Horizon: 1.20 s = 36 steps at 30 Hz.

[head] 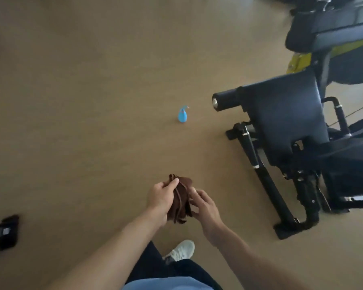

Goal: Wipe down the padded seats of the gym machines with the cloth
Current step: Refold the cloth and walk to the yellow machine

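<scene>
The left hand has its grip closed on a bunched brown cloth, fingers curled over the upper folds. The right hand pinches the cloth's other side with bent fingers. The cloth hangs between both hands above the floor, well apart from the black padded seat at right; a blue spray bottle stands on the floor beyond

The gym machine runs off the right edge — its upper pads are blurred.
</scene>
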Tool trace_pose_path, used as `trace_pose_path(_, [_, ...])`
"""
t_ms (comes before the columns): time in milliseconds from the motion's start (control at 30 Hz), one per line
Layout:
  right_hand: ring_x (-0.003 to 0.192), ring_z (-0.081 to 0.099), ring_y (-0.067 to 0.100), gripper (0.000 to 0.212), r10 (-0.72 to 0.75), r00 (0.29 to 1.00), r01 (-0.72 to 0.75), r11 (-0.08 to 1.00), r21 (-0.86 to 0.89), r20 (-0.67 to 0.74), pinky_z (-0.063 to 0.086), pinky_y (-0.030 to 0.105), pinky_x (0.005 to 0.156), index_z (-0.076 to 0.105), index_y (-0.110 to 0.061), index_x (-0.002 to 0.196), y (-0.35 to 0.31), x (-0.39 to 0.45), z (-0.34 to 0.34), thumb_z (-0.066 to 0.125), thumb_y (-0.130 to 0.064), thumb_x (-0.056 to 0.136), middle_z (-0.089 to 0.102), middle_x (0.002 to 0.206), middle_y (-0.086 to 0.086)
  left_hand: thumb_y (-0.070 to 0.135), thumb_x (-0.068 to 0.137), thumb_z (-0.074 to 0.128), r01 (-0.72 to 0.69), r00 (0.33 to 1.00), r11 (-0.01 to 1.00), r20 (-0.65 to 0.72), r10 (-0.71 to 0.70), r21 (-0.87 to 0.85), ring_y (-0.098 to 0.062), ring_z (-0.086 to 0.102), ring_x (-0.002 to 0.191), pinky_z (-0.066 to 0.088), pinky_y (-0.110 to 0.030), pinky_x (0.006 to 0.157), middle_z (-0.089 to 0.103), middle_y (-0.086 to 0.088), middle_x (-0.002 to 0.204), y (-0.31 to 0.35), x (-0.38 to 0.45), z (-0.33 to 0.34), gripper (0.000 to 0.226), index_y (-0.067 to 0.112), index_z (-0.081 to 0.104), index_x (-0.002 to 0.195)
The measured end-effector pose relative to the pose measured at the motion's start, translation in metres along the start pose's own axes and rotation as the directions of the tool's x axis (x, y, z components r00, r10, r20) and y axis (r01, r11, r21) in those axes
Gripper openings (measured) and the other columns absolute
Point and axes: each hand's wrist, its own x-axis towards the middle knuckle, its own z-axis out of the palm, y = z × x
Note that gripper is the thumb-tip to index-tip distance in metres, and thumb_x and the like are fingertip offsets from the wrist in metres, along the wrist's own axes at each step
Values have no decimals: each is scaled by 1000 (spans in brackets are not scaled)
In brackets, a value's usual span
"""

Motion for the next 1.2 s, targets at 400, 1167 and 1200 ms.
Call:
trace_pose_path(400, [81, 76, 16, 38, 73, 951, 152, 734, -662, 299, 63, 42, 79, 77, -34, 89, 86, -41, 187, 56, -3, 84, 79, 85, -6, 31, 89, 75, 55, 902, 816, -321, -288, -576, -27, 68, 80, 57, -37, 72, 71, -10, 92, -127, -17, -212, 17, 15, 68, 90])
trace_pose_path(1167, [81, 73, 7, 27, 367, 519, 686, 360, -633, 772, 60, 39, 82, 78, -31, 99, 371, -340, 495, 54, -17, 102, 78, 86, -12, 21, 78, 85, -334, 741, 430, -516, -430, -839, -34, 72, 93, 62, -53, 79, 77, -10, 99, -442, -229, -579, 30, 20, 74, 106])
trace_pose_path(1200, [78, 73, 9, 27, 389, 509, 674, 374, -637, 768, 60, 39, 81, 78, -29, 96, 382, -350, 509, 55, -17, 102, 78, 85, -7, 20, 81, 82, -359, 702, 450, -554, -447, -818, -34, 73, 92, 60, -56, 82, 77, -9, 96, -450, -234, -592, 23, 21, 75, 103])
